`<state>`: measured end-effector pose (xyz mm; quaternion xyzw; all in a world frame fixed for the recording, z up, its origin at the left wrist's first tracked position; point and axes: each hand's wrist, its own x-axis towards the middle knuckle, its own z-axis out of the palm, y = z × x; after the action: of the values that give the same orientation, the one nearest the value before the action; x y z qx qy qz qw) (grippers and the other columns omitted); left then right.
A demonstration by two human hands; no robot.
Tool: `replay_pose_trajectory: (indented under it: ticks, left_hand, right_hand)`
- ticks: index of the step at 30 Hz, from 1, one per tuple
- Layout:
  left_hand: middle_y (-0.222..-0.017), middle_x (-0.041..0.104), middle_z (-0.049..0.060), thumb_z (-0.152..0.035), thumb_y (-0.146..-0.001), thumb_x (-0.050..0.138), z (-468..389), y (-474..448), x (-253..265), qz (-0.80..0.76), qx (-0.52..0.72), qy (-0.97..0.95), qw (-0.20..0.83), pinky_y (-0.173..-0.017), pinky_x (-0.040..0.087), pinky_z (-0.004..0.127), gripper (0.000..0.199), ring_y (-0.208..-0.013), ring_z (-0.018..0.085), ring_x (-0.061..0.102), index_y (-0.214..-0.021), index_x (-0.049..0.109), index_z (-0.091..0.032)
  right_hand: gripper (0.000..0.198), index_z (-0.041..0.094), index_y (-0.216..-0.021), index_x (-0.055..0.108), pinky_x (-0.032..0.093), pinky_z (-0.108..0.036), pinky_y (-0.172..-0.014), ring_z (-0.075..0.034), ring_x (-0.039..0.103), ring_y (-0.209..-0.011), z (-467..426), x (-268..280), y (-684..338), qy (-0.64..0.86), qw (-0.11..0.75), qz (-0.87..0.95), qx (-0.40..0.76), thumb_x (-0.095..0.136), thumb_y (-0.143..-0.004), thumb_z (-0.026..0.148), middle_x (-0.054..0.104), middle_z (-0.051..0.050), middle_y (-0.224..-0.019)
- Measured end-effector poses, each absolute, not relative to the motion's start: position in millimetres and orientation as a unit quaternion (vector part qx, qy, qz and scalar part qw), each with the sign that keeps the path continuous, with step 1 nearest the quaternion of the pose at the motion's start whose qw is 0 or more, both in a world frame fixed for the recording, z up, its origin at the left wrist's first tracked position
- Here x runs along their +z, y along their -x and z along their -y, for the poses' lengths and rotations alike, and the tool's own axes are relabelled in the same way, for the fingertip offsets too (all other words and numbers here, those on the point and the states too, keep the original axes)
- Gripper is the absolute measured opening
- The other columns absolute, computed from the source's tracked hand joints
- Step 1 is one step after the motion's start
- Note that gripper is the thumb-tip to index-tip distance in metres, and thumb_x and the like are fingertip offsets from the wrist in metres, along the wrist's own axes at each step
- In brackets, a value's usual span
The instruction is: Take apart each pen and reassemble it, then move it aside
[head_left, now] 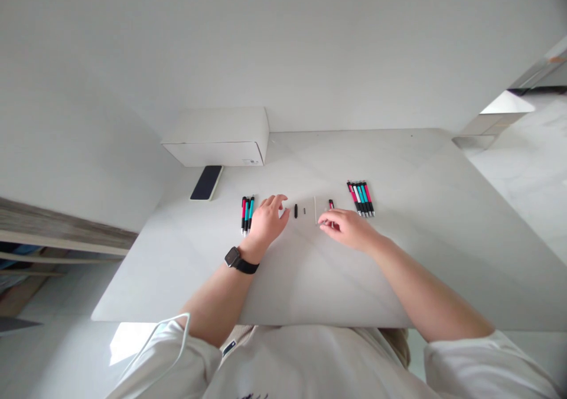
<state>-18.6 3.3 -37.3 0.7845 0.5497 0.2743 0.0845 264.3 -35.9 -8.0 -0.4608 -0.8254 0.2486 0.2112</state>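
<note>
My left hand (268,219) is over the table with thumb and fingers apart, beside a group of red and teal pens (244,213) that it partly covers. Between my hands lie pen parts: a short black grip (296,211), a tiny spring-like piece (304,211) and a thin pale refill (315,208). My right hand (345,229) is closed in a pinch just right of the refill. Something small and greyish shows at its fingertips, too small to name. Behind those fingers, a red and black pen barrel (331,203) is partly hidden.
Several red, white and teal pens (362,199) lie in a row at the right. A phone (207,183) rests at the back left, near a white box (217,153) against the wall. The white table (425,210) ends at a rounded edge on the right.
</note>
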Motion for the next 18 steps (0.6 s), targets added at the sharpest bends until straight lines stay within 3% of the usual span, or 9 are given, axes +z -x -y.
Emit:
replay_pose_trajectory:
  ticks: [4, 8, 12, 18]
  left_hand:
    - [-0.098, 0.068, 0.008, -0.026, -0.095, 0.064, -8.3, 21.5, -46.5, -0.547, 0.225, -0.804, 0.058, -0.088, 0.048, 0.038, 0.019, -0.095, 0.027, 0.064, -0.114, 0.069, -0.024]
    - [-0.096, 0.068, 0.008, -0.024, -0.096, 0.062, -10.1, 23.3, -49.0, -0.545, 0.212, -0.809, 0.061, -0.089, 0.048, 0.039, 0.009, -0.092, 0.026, 0.063, -0.099, 0.070, -0.024]
    - [-0.092, 0.070, 0.006, -0.024, -0.097, 0.060, -9.9, 22.8, -42.7, -0.543, 0.282, -0.782, 0.117, -0.084, 0.049, 0.036, 0.008, -0.089, 0.023, 0.064, -0.099, 0.068, -0.023]
    - [-0.092, 0.072, 0.003, -0.035, -0.098, 0.062, -13.3, 22.6, -35.4, -0.567, 0.414, -0.668, 0.245, -0.071, 0.048, 0.029, 0.015, -0.077, 0.017, 0.062, -0.103, 0.069, -0.023]
  right_hand:
    - [0.021, 0.027, -0.117, 0.069, 0.047, -0.028, -0.074, -0.014, 0.062, -0.070, 19.0, 6.7, -257.0, 0.477, 0.244, 0.823, 0.190, 0.063, -0.098, 0.025, 0.072, -0.003, -0.104]
    - [0.021, 0.027, -0.117, 0.071, 0.048, -0.030, -0.083, -0.019, 0.066, -0.092, -4.8, 6.9, -233.9, 0.475, 0.203, 0.846, 0.129, 0.062, -0.099, 0.023, 0.070, -0.006, -0.114]
    - [0.025, 0.025, -0.116, 0.074, 0.047, -0.034, -0.094, -0.025, 0.060, -0.111, -28.6, -6.2, -203.5, 0.460, 0.125, 0.874, 0.097, 0.061, -0.098, 0.015, 0.067, -0.009, -0.118]
    - [0.025, 0.024, -0.106, 0.078, 0.047, -0.035, -0.092, -0.027, 0.058, -0.112, -53.4, -24.1, -176.5, 0.411, 0.075, 0.902, 0.109, 0.064, -0.092, 0.009, 0.065, -0.010, -0.122]
